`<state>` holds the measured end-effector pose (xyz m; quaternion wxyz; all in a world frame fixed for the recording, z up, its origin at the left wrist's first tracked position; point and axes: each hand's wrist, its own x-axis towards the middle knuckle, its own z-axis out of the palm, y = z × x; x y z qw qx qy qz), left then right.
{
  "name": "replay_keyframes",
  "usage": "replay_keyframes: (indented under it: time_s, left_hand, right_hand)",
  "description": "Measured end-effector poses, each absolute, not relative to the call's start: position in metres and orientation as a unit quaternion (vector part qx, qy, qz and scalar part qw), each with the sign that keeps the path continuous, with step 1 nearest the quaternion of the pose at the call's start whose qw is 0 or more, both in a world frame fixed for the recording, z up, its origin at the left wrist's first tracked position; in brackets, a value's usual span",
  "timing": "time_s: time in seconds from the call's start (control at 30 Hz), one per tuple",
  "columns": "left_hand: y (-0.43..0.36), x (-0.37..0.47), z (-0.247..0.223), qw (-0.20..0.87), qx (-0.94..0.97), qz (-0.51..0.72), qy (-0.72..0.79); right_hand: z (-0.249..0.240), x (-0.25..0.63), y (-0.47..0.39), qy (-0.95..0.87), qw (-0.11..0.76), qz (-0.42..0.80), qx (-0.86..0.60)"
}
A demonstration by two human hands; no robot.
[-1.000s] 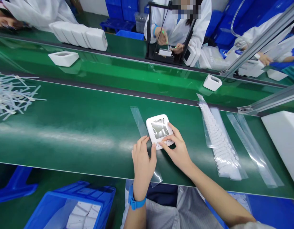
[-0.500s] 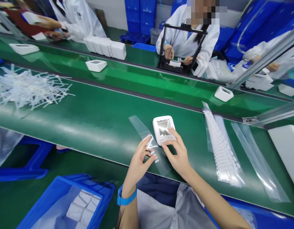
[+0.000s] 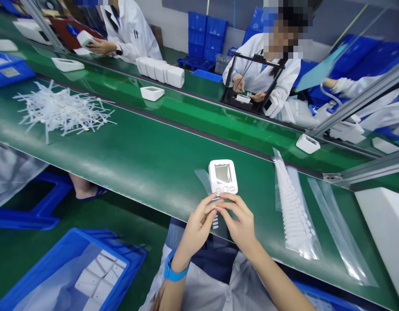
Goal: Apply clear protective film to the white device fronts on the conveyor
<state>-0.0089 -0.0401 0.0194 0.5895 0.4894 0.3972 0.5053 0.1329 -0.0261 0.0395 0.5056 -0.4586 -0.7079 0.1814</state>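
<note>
Where the white monitor (image 3: 223,177) lies: flat on the desk (image 3: 144,164), screen up, its button end towards you, just beyond your fingertips
Your hands: left hand (image 3: 197,224) and right hand (image 3: 240,220) meet over the strip, fingers bent and drawn into a near pinch, tips together; whether you have a small piece between them cannot be told
Weight: probably light, so you should manage it with one hand
Shell: looks like stiff plastic with rounded corners, likely a little slippery
Screen: glossy and likely the part most easily marked, so keep your fingertips off it
Hold: take the monitor by its two side walls, thumb against fingers
See-through strip (image 3: 202,179): runs beside the monitor's left edge and under your hands, carrying small white ovals (image 3: 215,221); thin and limp by its look, best lifted by an edge
Desk surface: smooth green with a streak of glare, so a push could slide things
To your left: a tangled heap of pale strips (image 3: 66,108)
To your right: a sheet of white dots (image 3: 292,211), more film (image 3: 343,233) and a white box (image 3: 385,233)
Room: co-workers in white coats across the line, a blue crate (image 3: 136,255) on the floor
</note>
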Motion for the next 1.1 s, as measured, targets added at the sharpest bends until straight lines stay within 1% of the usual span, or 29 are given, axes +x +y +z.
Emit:
replay_keyframes:
  time_s: [0.27,0.5,0.63,0.83,0.9,0.97,1.03,1.1]
  left_hand:
    - [-0.052,0.001,0.016,0.57,0.491,0.508,0.419]
    - [-0.058,0.005,0.015,0.566,0.496,0.489,0.441]
    - [-0.059,0.005,0.013,0.565,0.494,0.488,0.446]
    - [-0.058,0.004,0.008,0.543,0.511,0.491,0.45]
    - [-0.053,-0.001,0.005,0.503,0.516,0.508,0.471]
    - [-0.043,-0.008,0.001,0.433,0.524,0.518,0.519]
    - [-0.029,-0.015,-0.002,0.358,0.555,0.487,0.571]
    - [-0.014,-0.018,-0.005,0.297,0.604,0.431,0.601]
  right_hand:
    - [0.033,0.137,-0.035,-0.682,0.515,0.196,-0.481]
    - [0.025,0.144,-0.04,-0.713,0.517,0.139,-0.454]
    - [0.021,0.144,-0.038,-0.724,0.519,0.143,-0.431]
    - [0.03,0.141,-0.037,-0.722,0.487,0.169,-0.46]
    - [0.037,0.149,-0.032,-0.712,0.469,0.174,-0.493]
    - [0.042,0.162,-0.019,-0.69,0.44,0.179,-0.547]
    - [0.044,0.179,-0.001,-0.66,0.402,0.2,-0.603]
    - [0.041,0.194,0.019,-0.632,0.372,0.254,-0.63]
